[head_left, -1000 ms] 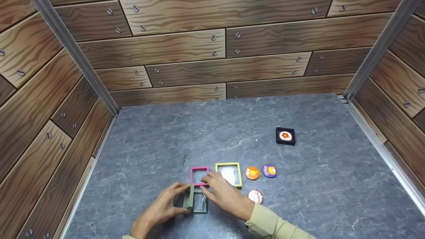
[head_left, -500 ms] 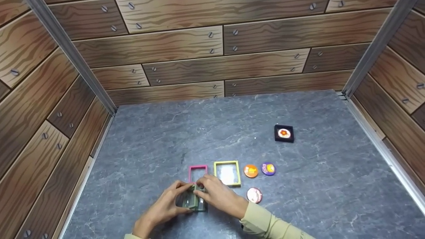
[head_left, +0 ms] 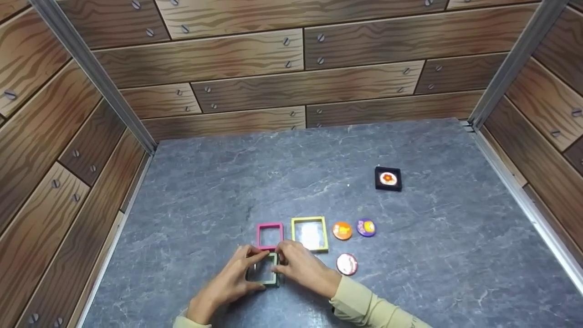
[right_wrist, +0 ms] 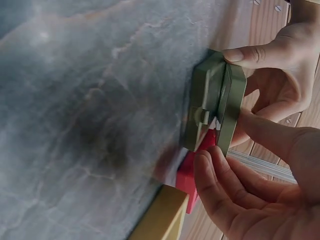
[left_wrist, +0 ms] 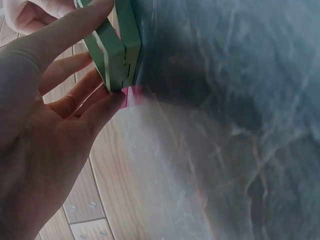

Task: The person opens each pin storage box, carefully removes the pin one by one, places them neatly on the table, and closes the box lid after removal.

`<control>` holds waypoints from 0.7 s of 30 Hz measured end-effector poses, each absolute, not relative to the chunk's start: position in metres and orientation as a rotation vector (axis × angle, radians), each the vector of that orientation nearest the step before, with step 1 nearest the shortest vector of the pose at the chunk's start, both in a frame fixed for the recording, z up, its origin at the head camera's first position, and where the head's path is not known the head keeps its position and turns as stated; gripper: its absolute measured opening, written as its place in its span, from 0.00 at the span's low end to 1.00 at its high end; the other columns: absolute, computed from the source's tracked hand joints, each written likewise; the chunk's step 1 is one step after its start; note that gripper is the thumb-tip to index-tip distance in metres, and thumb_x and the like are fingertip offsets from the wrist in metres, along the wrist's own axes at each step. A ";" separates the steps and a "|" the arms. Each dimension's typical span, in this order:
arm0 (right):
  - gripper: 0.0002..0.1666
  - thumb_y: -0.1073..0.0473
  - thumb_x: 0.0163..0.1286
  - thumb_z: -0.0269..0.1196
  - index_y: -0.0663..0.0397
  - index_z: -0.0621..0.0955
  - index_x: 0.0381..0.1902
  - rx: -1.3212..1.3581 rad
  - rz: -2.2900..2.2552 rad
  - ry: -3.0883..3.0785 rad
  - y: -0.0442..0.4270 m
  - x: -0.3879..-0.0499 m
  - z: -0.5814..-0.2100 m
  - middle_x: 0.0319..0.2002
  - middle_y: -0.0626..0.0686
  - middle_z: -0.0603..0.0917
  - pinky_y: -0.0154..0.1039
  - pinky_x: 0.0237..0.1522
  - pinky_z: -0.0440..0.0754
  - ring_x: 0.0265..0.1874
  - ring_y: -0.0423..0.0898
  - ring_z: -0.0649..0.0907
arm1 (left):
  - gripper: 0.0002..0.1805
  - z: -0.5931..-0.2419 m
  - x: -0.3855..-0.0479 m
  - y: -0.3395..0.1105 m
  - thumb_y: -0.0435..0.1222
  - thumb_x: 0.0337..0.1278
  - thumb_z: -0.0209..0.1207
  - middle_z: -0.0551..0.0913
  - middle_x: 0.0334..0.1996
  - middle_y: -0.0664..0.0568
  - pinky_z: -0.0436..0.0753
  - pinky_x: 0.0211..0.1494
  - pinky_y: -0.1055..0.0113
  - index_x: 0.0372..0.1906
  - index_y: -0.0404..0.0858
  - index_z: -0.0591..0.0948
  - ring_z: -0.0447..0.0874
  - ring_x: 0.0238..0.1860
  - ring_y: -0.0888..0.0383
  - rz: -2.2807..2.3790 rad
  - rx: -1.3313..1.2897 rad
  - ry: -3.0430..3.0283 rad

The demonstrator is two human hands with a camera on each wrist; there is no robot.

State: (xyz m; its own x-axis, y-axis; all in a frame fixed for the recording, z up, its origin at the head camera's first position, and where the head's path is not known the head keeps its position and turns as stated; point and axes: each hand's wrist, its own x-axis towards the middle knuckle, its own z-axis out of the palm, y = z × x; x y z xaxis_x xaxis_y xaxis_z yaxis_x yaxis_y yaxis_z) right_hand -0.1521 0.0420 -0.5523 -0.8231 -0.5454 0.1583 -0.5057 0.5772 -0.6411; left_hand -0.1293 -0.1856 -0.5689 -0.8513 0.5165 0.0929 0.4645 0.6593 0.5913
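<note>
A green square display case (head_left: 261, 272) with clear panels lies near the front of the table, its hinged halves folded almost together. A narrow gap between lid and base shows in the right wrist view. My left hand (head_left: 230, 280) grips the case across its far and near edges, thumb on one and fingertips on the other. At its right edge, my right hand (head_left: 304, 269) pinches the lid (right_wrist: 235, 107) between thumb and fingers. Just beyond the case lies a pink square frame (head_left: 270, 224), and right of that a yellow square frame (head_left: 309, 218).
An orange round badge (head_left: 342, 231) and a purple one (head_left: 366, 227) lie right of the yellow frame. A reddish-white badge (head_left: 347, 264) is beside my right wrist. Farther back sits a black case (head_left: 388, 187) holding a flower badge. Wood-patterned walls (head_left: 246, 95) surround the grey table (head_left: 218, 182).
The green case's lid has swung from standing upright on the left down to the right over its base. My right hand has come in to the lid's edge. The head view has shifted slightly.
</note>
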 end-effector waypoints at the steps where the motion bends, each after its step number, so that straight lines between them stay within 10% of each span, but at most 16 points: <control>1: 0.15 0.60 0.62 0.77 0.62 0.82 0.38 -0.921 -1.083 2.740 0.042 -0.152 -0.553 0.30 0.52 0.82 0.28 0.30 0.76 0.30 0.34 0.71 | 0.42 -0.569 -0.129 -0.185 0.35 0.45 0.80 0.79 0.58 0.51 0.83 0.61 0.64 0.70 0.33 0.79 0.73 0.57 0.59 0.954 0.832 2.794; 21: 0.20 0.56 0.64 0.76 0.63 0.81 0.44 -1.002 -1.088 2.755 0.045 -0.155 -0.583 0.31 0.50 0.82 0.34 0.32 0.83 0.31 0.37 0.77 | 0.41 -0.568 -0.125 -0.178 0.35 0.48 0.79 0.79 0.60 0.49 0.84 0.68 0.59 0.70 0.30 0.78 0.73 0.61 0.55 0.890 0.813 2.814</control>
State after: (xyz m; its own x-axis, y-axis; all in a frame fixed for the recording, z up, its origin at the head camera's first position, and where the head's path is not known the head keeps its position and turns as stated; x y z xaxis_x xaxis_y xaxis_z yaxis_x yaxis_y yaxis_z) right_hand -0.1550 0.0450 -0.5832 -0.7944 -0.5700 0.2101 -0.5597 0.5525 -0.6176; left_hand -0.1251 -0.1781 -0.5680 -0.8558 0.5110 0.0803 0.4643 0.6904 0.5548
